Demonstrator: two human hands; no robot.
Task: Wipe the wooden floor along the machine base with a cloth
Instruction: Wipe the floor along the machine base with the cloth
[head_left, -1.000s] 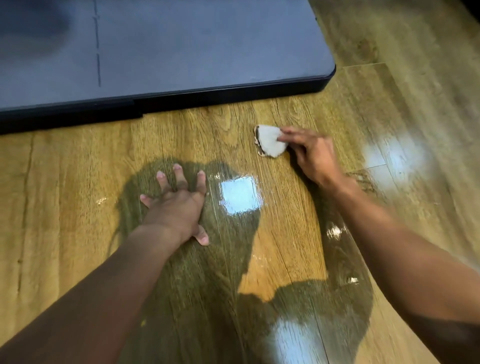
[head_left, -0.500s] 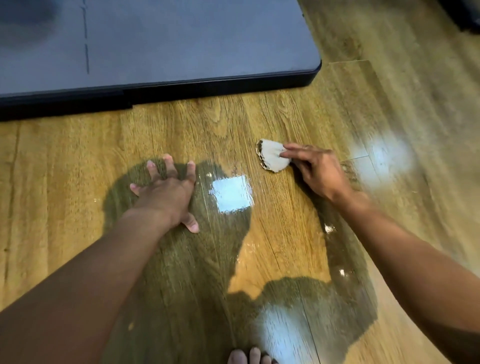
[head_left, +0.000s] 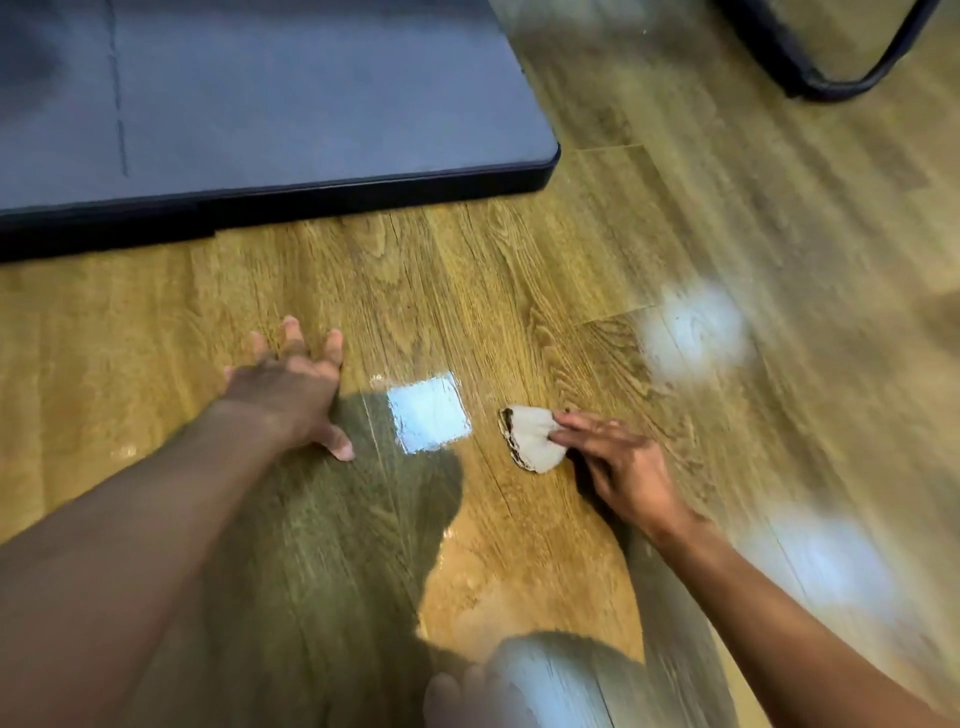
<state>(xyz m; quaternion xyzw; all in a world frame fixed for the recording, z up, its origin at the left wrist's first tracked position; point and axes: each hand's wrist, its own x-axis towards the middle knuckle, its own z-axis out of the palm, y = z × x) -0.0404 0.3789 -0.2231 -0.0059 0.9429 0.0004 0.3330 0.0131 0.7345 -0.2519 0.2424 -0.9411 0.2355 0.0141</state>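
A small folded white cloth (head_left: 532, 439) with a dirty brown edge lies flat on the glossy wooden floor (head_left: 467, 270). My right hand (head_left: 618, 467) presses on its right side with the fingertips. My left hand (head_left: 291, 387) is spread flat on the floor to the left, holding nothing. The dark blue-grey machine base (head_left: 270, 104) with a black rim fills the upper left; the cloth sits well in front of its near edge.
A black curved frame (head_left: 826, 73) stands on the floor at the top right. Toes of a bare foot (head_left: 467, 696) show at the bottom edge. Bright light reflections lie on the floor between and right of my hands.
My right hand has drawn the cloth toward me, away from the machine base. The view has shifted, so the base's corner and the black frame now show more.
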